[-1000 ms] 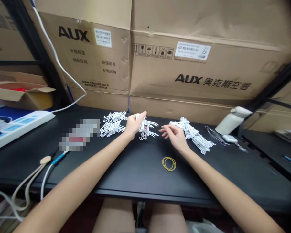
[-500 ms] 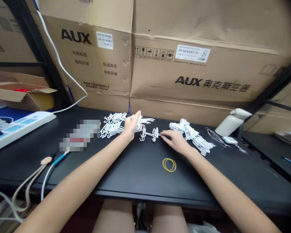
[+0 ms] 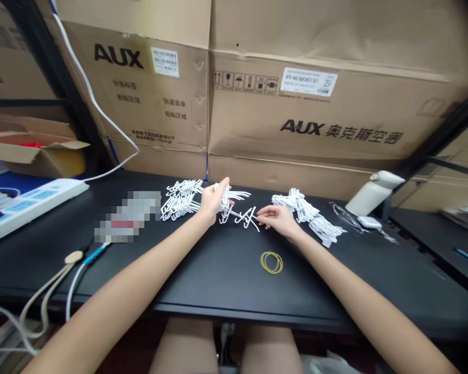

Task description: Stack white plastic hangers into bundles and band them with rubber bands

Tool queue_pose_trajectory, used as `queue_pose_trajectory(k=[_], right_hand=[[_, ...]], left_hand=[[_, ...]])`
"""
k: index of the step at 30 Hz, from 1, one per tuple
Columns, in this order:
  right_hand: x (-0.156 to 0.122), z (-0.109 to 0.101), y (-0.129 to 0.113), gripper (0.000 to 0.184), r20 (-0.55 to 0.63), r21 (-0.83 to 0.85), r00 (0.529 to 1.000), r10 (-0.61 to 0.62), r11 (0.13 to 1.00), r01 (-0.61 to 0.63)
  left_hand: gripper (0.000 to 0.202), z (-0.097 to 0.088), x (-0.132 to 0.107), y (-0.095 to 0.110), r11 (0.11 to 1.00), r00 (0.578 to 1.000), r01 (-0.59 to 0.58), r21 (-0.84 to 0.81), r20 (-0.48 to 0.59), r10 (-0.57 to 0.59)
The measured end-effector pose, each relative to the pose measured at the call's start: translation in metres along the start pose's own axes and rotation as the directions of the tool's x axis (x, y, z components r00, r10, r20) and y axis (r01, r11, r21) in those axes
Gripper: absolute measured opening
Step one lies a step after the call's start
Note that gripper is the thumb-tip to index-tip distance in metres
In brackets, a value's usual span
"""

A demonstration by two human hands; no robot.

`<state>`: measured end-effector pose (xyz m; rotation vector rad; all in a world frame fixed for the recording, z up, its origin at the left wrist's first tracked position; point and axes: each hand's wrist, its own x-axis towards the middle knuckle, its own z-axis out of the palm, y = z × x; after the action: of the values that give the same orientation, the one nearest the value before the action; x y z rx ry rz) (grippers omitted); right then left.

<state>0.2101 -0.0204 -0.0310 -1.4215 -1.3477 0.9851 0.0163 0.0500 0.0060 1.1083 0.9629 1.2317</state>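
The bundle of small white plastic hangers (image 3: pixel 226 196) sits near the middle of the black tabletop (image 3: pixel 203 275), toward its back edge, raised a little off the surface. The left hand (image 3: pixel 212 201) is closed around it, fingers wrapped over the top and the hanger ends sticking out to the right.

Just to the right of the bundle, 1 loose white plastic hanger (image 3: pixel 248 217) lies tilted on the tabletop, its near end touching or almost touching the bundle. The right hand (image 3: pixel 280 218) rests palm down beside it with the fingers curled and drawn together, their tips at the hanger's far end. Whether they actually pinch it cannot be told.

Behind the left hand lies a left heap of white hangers (image 3: pixel 179 200), and just beyond the right hand a right heap of white hangers (image 3: pixel 314 217) spreads out. A few yellow rubber bands (image 3: pixel 272 262) lie in a ring in front of the right hand, apart from both hands.

Farther right stand a white tilted bottle (image 3: pixel 374 194) and a pair of clear glasses (image 3: pixel 343 216). At the far left is a white power strip (image 3: pixel 31 200) with a white cable (image 3: pixel 101 117). Large brown cardboard boxes (image 3: pixel 327 104) printed with AUX fill the back.
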Motion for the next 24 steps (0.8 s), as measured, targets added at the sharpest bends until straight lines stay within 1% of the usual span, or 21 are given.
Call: queue_pose_trajectory(k=[4,6,7,9,11,12,14,16,17,19,21,24], right_hand=[[-0.001,-0.023,-0.005,0.027,0.154,-0.077,0.985,0.078,0.995,-0.067],[-0.002,-0.036,-0.008,0.026,0.186,-0.092,0.977,0.105,0.992,-0.089],[-0.002,-0.042,-0.009,0.026,0.169,-0.096,0.979,0.114,0.990,-0.098],[-0.002,-0.052,-0.012,0.027,0.077,-0.093,0.990,0.114,0.990,-0.107],[-0.002,-0.058,-0.015,0.028,-0.080,-0.051,0.994,0.078,0.995,-0.083],[-0.001,-0.059,-0.017,0.029,-0.164,-0.009,0.985,0.046,0.999,-0.049],[-0.002,-0.055,-0.021,0.031,-0.285,0.100,0.958,-0.016,0.994,0.046],[-0.004,-0.045,-0.025,0.031,-0.315,0.211,0.947,-0.062,0.968,0.133],[-0.005,-0.039,-0.027,0.031,-0.308,0.250,0.948,-0.081,0.954,0.163],[-0.008,-0.026,-0.029,0.031,-0.291,0.274,0.950,-0.114,0.941,0.197],[-0.011,-0.015,-0.030,0.031,-0.260,0.255,0.959,-0.110,0.950,0.178],[-0.014,-0.006,-0.029,0.032,-0.197,0.221,0.974,-0.107,0.963,0.151]], left_hand=[[0.036,0.000,0.000,-0.001,1.000,1.000,-0.023,0.006,0.013,0.023],[0.037,0.000,0.000,0.000,0.999,0.999,-0.034,0.018,0.026,0.034],[0.037,0.000,-0.001,0.000,0.999,0.999,-0.040,0.031,0.033,0.039],[0.039,0.001,-0.003,0.000,0.996,0.997,-0.064,0.065,0.054,0.061],[0.040,0.002,-0.005,-0.001,0.989,0.991,-0.106,0.103,0.089,0.097],[0.040,0.003,-0.007,-0.001,0.984,0.986,-0.133,0.118,0.114,0.119],[0.040,0.004,-0.009,-0.002,0.973,0.973,-0.185,0.140,0.168,0.161],[0.040,0.005,-0.012,-0.003,0.960,0.957,-0.229,0.161,0.219,0.192],[0.040,0.006,-0.013,-0.004,0.953,0.949,-0.248,0.175,0.242,0.202],[0.040,0.007,-0.016,-0.005,0.939,0.933,-0.280,0.201,0.288,0.216],[0.040,0.008,-0.019,-0.006,0.927,0.916,-0.305,0.219,0.333,0.222],[0.039,0.009,-0.022,-0.007,0.912,0.892,-0.333,0.241,0.395,0.221]])
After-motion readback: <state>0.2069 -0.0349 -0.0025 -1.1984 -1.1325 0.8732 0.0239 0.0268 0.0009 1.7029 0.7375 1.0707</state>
